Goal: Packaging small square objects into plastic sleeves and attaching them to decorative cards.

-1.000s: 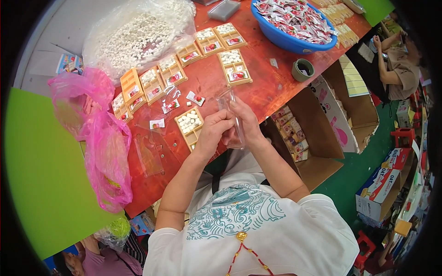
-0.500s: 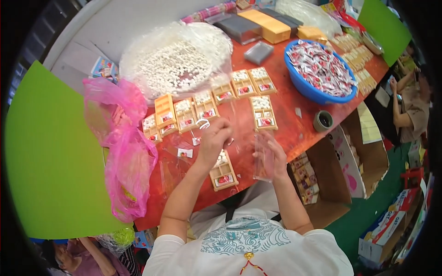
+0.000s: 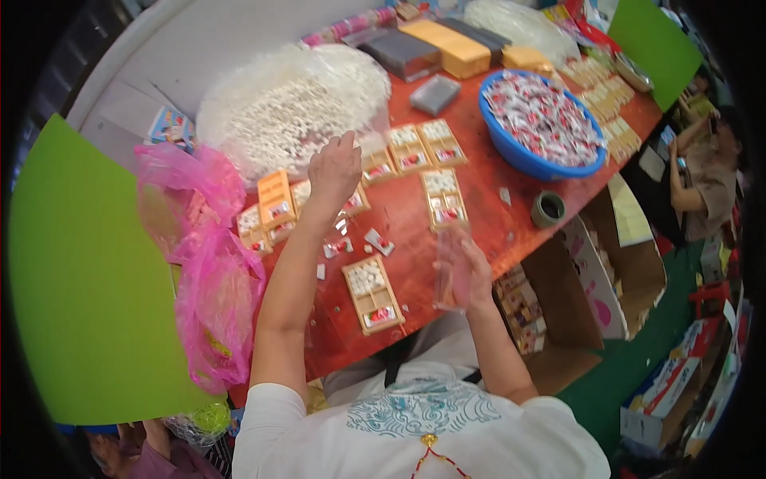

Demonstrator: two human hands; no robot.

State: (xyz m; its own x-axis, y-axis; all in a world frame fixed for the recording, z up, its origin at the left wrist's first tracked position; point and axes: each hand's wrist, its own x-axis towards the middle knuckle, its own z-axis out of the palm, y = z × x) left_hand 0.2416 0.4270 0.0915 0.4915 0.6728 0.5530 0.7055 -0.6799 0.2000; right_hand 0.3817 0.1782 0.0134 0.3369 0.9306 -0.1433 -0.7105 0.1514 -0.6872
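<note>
My left hand (image 3: 335, 172) reaches over the near edge of a clear plastic bag (image 3: 219, 100) full of small white pieces (image 3: 279, 104). Its fingers are bent together, and whatever they hold is hidden. My right hand (image 3: 479, 275) grips a clear plastic sleeve (image 3: 452, 275) upright near the table's front edge. Between my forearms lies a tan compartment tray (image 3: 372, 295) with white pieces at its far end and a red-and-white packet (image 3: 380, 314) at its near end. A similar filled tray (image 3: 444, 197) lies beyond the sleeve. Loose packets (image 3: 380, 241) lie near my left forearm.
More filled trays (image 3: 409, 149) form a row along the bag. A blue basin (image 3: 499, 132) heaped with packets and a dark cup (image 3: 548, 209) stand at right. Pink plastic bags (image 3: 219, 295) hang at left. Open cartons (image 3: 562, 319) sit below the table's right edge.
My left hand has moved away from the near tray, up to the bag of white pieces. More white pieces show in that tray. My right hand still holds the sleeve. The view has shifted slightly.
</note>
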